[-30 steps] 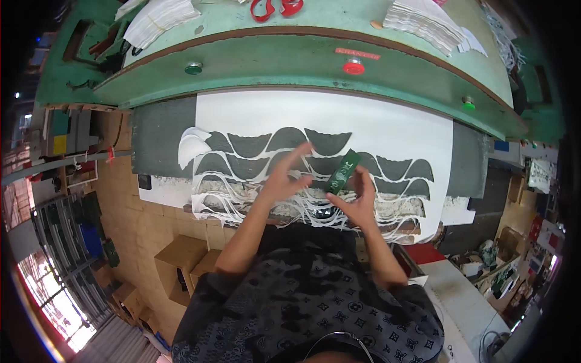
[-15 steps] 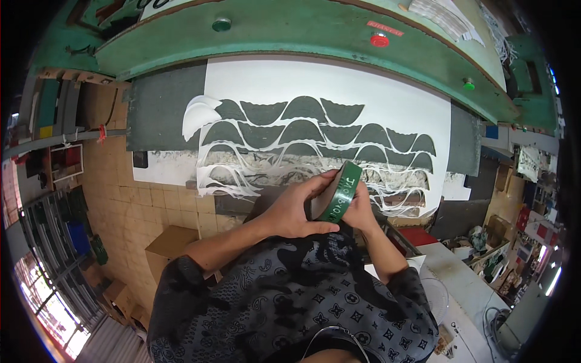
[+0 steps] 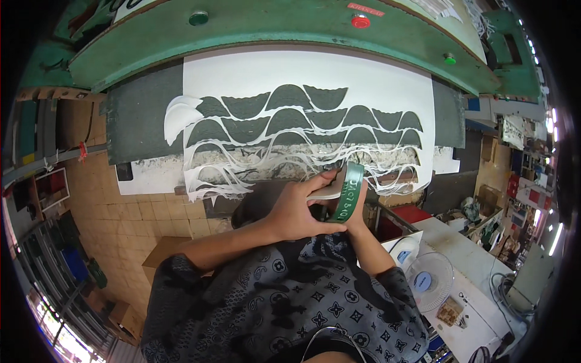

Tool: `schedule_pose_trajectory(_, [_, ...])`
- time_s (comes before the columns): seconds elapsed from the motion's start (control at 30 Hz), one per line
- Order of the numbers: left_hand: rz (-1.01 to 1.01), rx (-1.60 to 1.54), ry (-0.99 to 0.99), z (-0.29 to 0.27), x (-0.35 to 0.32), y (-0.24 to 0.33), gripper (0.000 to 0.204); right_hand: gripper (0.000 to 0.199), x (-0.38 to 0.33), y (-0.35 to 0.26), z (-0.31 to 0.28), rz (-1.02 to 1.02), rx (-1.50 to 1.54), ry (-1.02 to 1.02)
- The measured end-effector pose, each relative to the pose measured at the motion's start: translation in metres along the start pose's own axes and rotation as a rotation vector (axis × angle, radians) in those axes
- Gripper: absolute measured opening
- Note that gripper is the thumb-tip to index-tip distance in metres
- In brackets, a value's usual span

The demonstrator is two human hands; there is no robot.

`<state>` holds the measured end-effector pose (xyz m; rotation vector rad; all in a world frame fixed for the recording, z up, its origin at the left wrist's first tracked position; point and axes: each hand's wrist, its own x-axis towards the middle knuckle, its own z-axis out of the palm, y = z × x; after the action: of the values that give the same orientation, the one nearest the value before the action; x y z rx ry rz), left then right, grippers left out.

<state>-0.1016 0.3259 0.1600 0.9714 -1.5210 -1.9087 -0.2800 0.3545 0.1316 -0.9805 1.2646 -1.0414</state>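
Close before the person's torso, a curved green band with white markings (image 3: pixel 349 198) is held between both hands. The left hand (image 3: pixel 293 212), half-curled, grips its left side, fingers at a thin white piece (image 3: pixel 327 193); the right hand (image 3: pixel 360 213) is closed behind it, fingers largely hidden. Beyond lies a white sheet with wavy cut-outs (image 3: pixel 387 75).

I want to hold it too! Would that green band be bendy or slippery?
The green band is probably stiff, since it shows no kinks between the left hand and right hand. It might feel slippery, because its outside looks shiny.
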Motion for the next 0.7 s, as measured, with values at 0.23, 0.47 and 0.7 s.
schedule_pose_trajectory(0.23, [0.307, 0.058, -0.266, -0.04, -0.017, -0.022, 0.047, 0.03, -0.009, -0.029, -0.021, -0.104, -0.125, -0.399])
schedule_pose_trajectory(0.47, [0.109, 0.724, 0.684, -0.185, 0.016, -0.029, 0.023, 0.056, -0.035, -0.036, -0.098, 0.217, -0.418, -0.171])
schedule_pose_trajectory(0.7, [0.018, 1.061, 0.979, -0.175, 0.078, -0.146, 0.08, 0.035, 0.131, 0.035, -0.132, 0.244, 0.282, 0.378])
